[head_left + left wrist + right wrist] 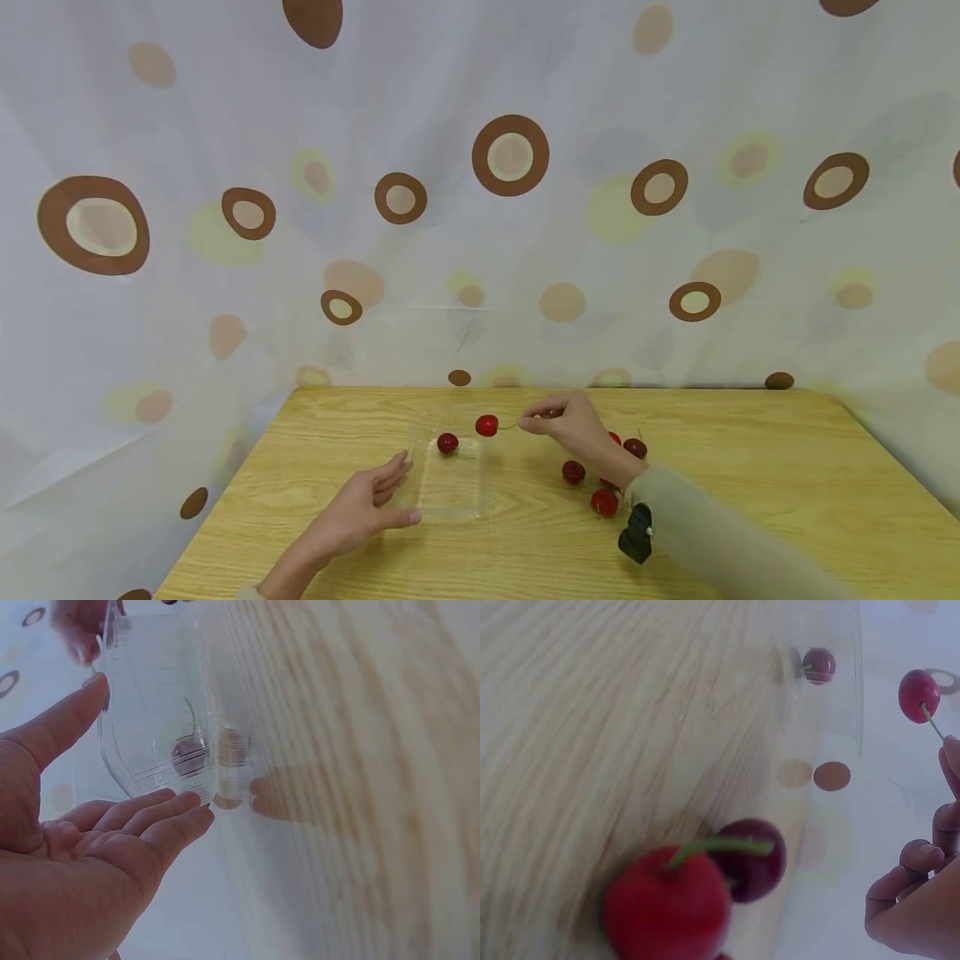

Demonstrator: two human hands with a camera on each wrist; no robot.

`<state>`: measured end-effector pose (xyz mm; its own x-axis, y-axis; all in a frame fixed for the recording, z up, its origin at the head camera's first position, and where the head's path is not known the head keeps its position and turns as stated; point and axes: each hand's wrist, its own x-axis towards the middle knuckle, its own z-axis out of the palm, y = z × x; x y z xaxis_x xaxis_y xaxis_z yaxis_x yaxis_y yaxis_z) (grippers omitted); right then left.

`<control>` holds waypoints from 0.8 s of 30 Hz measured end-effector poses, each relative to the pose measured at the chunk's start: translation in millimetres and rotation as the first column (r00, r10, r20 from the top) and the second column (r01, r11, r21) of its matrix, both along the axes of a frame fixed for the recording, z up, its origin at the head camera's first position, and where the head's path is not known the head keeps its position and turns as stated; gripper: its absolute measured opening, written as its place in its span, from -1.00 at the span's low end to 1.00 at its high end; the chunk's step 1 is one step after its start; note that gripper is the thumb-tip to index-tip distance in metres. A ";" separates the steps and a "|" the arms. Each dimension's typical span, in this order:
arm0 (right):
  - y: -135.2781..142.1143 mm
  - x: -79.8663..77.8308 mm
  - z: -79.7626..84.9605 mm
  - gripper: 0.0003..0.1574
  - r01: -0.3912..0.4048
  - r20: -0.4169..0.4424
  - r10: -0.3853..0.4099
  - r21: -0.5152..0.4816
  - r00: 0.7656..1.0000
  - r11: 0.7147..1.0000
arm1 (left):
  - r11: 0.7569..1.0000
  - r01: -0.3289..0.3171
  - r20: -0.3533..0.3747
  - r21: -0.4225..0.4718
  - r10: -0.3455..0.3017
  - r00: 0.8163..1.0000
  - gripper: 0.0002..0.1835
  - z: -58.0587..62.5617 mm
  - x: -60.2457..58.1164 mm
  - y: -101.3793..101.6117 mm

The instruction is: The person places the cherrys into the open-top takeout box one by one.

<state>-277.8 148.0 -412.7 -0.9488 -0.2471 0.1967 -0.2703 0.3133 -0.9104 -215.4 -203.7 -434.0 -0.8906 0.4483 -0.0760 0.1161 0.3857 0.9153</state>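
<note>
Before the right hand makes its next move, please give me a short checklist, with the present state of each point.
1. Right hand pinches the thin green stem of the bright red round cherry: ok.
2. Clear rectangular plastic container stands with its opening upward: ok.
3. Container has room; one dark red round cherry lies inside, with bare floor around it: ok.
4. Raised cherry is fully over the opening: cannot tell; it appears near the right edge.
5. Left hand firmly holds the container: not ok; its open fingers are only at the left side, contact unclear.
</note>
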 end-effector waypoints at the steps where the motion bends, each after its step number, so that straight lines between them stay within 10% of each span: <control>1: -3.9 -1.2 0.3 -0.77 0.003 -0.003 -0.003 0.002 1.000 1.000 | 1.000 -0.001 0.001 0.001 0.001 1.000 0.01 0.1 0.1 0.1; 24: -69.1 -22.5 -14.5 -0.91 -0.013 -0.040 0.014 0.031 0.999 0.999 | 1.000 -0.018 0.011 0.023 0.018 1.000 0.01 -1.9 0.2 0.5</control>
<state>-300.3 78.9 -427.3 -0.9370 -0.2661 0.2264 -0.3106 0.3374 -0.8887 -215.2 -203.2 -436.0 -0.8979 0.4337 -0.0758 0.0991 0.3668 0.9250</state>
